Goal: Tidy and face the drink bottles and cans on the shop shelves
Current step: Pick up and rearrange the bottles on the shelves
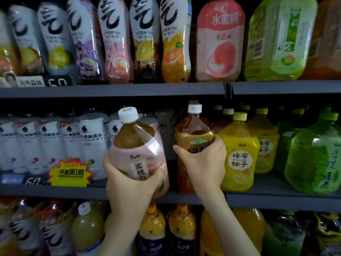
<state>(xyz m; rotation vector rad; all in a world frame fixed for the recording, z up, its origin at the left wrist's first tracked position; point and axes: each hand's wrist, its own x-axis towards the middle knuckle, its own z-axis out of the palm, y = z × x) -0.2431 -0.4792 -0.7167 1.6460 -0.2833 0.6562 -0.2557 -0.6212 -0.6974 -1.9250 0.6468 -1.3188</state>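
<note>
My left hand grips the lower body of a large pink-labelled peach tea bottle with a white cap, held tilted in front of the middle shelf. My right hand wraps around a brown tea bottle with a yellow label and white cap, standing on the same shelf. A narrow dark gap separates the two bottles. Right beside the brown bottle stands a yellow honey pomelo bottle.
White electrolyte water bottles fill the middle shelf's left, with a yellow promo tag. Green tea bottles stand at the right. The top shelf holds sparkling water and a peach drink. Lower bottles sit below.
</note>
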